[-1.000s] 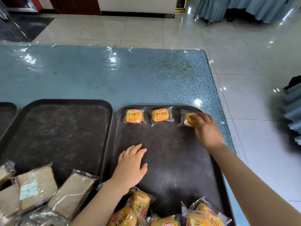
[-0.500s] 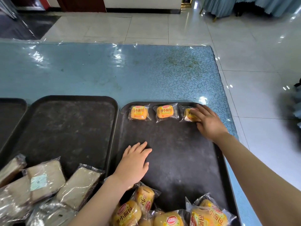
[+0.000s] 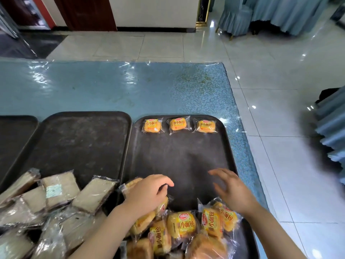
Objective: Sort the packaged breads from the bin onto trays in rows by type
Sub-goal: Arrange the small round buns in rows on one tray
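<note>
Three small yellow bread packs (image 3: 178, 124) lie in a row at the far end of the right dark tray (image 3: 179, 156). A pile of the same yellow packs (image 3: 182, 224) fills that tray's near end. My left hand (image 3: 147, 191) lies on the pile's left side, its fingers curled over one yellow pack (image 3: 162, 205). Just above the pile's right side my right hand (image 3: 231, 187) hovers with spread fingers and holds nothing. Packs of sliced brown bread (image 3: 93, 195) lie heaped at the near end of the middle tray (image 3: 80, 139).
A third dark tray (image 3: 16, 128) shows at the far left. The trays sit on a table with a blue cloth under clear plastic (image 3: 112, 86); its right edge runs close beside the right tray. Shiny tiled floor and blue draped chairs (image 3: 332, 131) lie to the right.
My right hand left the third pack in the far row and drew back to the near pile. My left hand slid back from the bare tray onto a pack in the pile.
</note>
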Motion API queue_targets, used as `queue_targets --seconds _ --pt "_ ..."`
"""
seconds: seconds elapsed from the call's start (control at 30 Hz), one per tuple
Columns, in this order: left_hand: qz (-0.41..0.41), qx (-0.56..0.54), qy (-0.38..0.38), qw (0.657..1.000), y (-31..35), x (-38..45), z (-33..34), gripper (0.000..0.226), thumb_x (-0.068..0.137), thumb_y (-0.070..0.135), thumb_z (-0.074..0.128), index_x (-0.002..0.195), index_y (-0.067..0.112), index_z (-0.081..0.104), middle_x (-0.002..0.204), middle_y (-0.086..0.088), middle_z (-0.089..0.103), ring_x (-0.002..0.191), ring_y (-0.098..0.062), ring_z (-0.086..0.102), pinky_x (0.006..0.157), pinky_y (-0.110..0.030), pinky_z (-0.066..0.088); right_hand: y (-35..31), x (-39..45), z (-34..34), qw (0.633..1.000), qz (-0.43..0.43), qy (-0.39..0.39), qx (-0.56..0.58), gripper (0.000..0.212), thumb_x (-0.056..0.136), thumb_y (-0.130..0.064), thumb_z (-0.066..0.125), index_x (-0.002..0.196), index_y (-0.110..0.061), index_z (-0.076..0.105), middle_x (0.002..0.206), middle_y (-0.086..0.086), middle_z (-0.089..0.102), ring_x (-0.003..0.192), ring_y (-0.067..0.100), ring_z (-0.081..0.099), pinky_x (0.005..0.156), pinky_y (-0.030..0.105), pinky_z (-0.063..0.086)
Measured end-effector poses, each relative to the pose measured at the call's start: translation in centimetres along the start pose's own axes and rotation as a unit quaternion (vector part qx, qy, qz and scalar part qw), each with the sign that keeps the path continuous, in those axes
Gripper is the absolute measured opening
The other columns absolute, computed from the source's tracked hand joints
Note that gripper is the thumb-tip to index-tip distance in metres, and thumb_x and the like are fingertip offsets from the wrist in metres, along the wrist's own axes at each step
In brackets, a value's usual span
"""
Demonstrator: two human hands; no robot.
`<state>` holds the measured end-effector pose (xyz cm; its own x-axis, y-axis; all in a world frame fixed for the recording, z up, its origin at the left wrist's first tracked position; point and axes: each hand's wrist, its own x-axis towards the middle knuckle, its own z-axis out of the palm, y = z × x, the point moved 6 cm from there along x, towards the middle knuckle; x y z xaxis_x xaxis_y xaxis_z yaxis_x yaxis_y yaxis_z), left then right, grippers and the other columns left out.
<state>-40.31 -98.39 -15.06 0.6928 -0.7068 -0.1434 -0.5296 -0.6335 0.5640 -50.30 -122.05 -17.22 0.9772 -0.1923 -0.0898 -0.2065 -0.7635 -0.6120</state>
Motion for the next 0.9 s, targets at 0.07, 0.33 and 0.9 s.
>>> queue_targets --seconds 0.07,0.33,0.9 --pt "0.0 0.007 -0.017 1.0 0.5 -0.9 0.4 0.024 0.097 0.025 0.049 0.113 0.036 0.064 0.115 0.023 0.061 0.107 0.005 0.052 0.09 -0.015 0.042 0.3 -2.9 0.1 0.999 0.034 -0.001 -0.003 0.037 0.088 -0.019 0.065 0.124 -0.026 0.06 0.12 -0.01 0.059 0.114 0.014 0.057 0.093 0.013 0.034" --pt "0.027 0.034 -0.089 0.995 2.5 -4.2 2.2 0.034 0.099 0.021 0.044 0.127 0.037 0.056 0.138 0.023 0.043 0.136 0.003 0.021 0.118 -0.026 0.017 2.5 -10.3 0.7 0.983 0.171 -0.065 -0.021 0.068 0.084 -0.045 0.068 0.142 -0.026 0.039 0.137 -0.004 0.05 0.123 0.015 0.049 0.1 0.026 0.038" --pt "0.04 0.009 -0.119 0.992 5.0 -6.4 3.3 0.04 0.101 0.024 0.038 0.135 0.041 0.051 0.135 0.025 0.051 0.127 0.004 0.039 0.11 -0.023 0.032 1.0 -10.2 -4.0 0.949 0.152 0.146 -0.236 0.045 0.069 -0.035 0.083 0.107 -0.018 0.067 0.098 0.007 0.069 0.092 0.035 0.063 0.075 0.043 0.049"
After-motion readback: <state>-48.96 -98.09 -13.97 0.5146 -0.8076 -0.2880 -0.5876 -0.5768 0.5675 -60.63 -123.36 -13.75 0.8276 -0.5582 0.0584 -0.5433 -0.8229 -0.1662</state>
